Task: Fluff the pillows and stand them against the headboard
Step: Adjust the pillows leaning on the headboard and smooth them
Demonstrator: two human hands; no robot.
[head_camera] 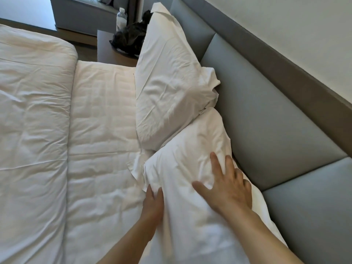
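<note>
Right hand [227, 189] lay flat on the near white cotton pillow [182, 187], fingers spread and straight, pressing its upper face without gripping. Left hand [153, 203] was tucked against the same pillow's left edge; its fingertips were buried in the fabric, so whether they pinched the cloth could not be told. Near pillow leaned tilted against the grey-blue padded headboard [266, 115], its lower part running out of view between the forearms. Far white cotton pillow [171, 88] stood propped against the same headboard, its lower corner touching the top of the near pillow. Both rested on the white quilted mattress cover [102, 130]. Folded-back white duvet [32, 111] lay to the left. Beyond the bed, a dark crumpled bag [129, 39] and a clear plastic bottle [122, 18] sat on a grey bench [106, 46].
</note>
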